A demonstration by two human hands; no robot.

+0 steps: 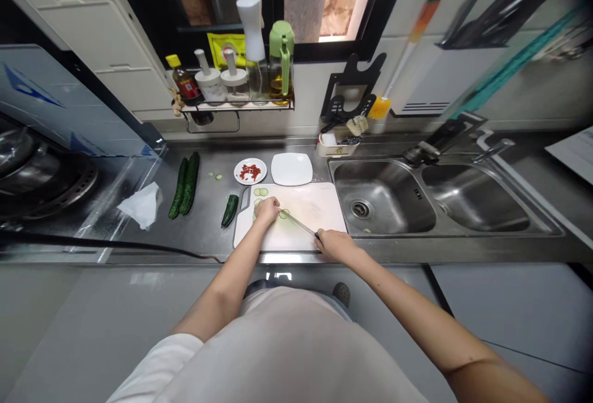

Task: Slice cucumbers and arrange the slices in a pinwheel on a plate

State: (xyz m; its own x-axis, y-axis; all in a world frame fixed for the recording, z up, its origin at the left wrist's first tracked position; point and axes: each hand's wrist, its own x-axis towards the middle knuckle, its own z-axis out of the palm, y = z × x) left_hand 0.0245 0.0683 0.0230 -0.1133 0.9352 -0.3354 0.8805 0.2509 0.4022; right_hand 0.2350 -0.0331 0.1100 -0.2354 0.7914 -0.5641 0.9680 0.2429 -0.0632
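My right hand [336,246] is wrapped round the handle of a kitchen knife [299,224], whose blade slants up and left over the white cutting board [296,241]. At the blade's far end my left hand [267,210] is closed, fingertips together by the tip. Whether those fingers hold a slice or the blade cannot be made out. A cucumber slice [284,213] lies beside the blade. More cucumber slices [260,192] rest near the board's upper left, some partly hidden by my left hand. Left of the board lies a cut cucumber piece [230,211].
Two whole cucumbers [189,186] and a crumpled white tissue [141,205] lie to the left. Behind the board stand a plate of chopped red pieces [250,163] and a square white plate [291,161]. A double sink [384,224] is at right, a stove [69,174] at far left.
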